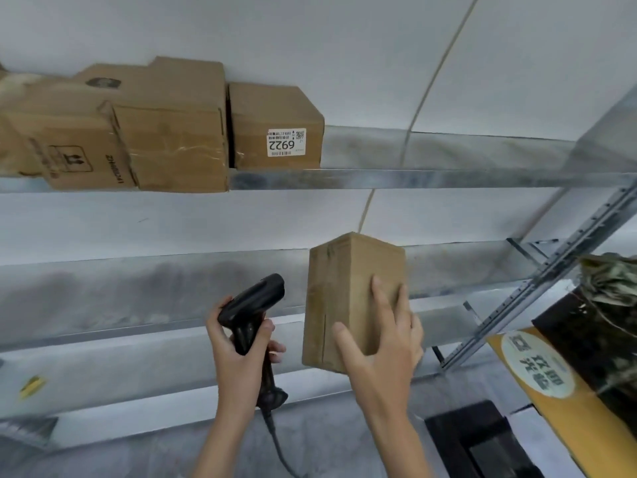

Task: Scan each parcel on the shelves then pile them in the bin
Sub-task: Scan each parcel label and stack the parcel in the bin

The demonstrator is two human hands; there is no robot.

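My right hand (382, 343) grips a plain brown cardboard parcel (344, 288), held upright in front of the middle metal shelf (155, 294). My left hand (238, 346) holds a black corded barcode scanner (255, 305) by its handle, its head pointing up and away just left of the parcel. On the upper shelf (413, 179) stand three more brown parcels: one with a white label reading 6922 (275, 132), a larger box (172, 132) left of it, and a printed box (69, 143) at the far left.
The shelf's perforated metal upright (551, 277) slants up at the right. A yellow and black container with crumpled material on top (586, 357) sits at the right edge. A black object (475, 439) lies at the bottom right. A thin cable (424, 98) runs along the grey wall.
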